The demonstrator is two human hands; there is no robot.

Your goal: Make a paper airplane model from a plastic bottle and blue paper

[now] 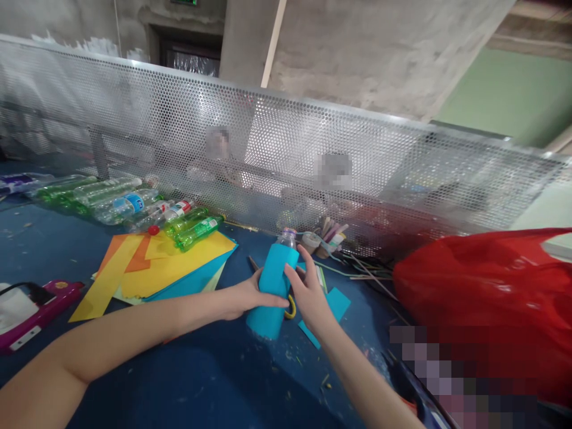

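Observation:
A clear plastic bottle [288, 239] is wrapped around its body in a sheet of blue paper [273, 271]. It tilts slightly, its bare neck pointing up and away from me. My left hand [248, 295] grips the lower left side, thumb across the front of the paper. On the right side, my right hand [310, 293] holds the wrapped bottle near the paper's upper edge, its fingers partly behind it. A yellow scissors handle [291, 307] shows between the bottle and my right wrist. Blue paper scraps [338, 303] lie beyond that wrist.
Sheets of coloured paper [179, 268] lie to the left, with several plastic bottles [134, 204] behind them. A magenta power strip [42, 313] is at far left. A red plastic bag [473, 280] fills the right. Perforated metal mesh [286, 137] borders the back.

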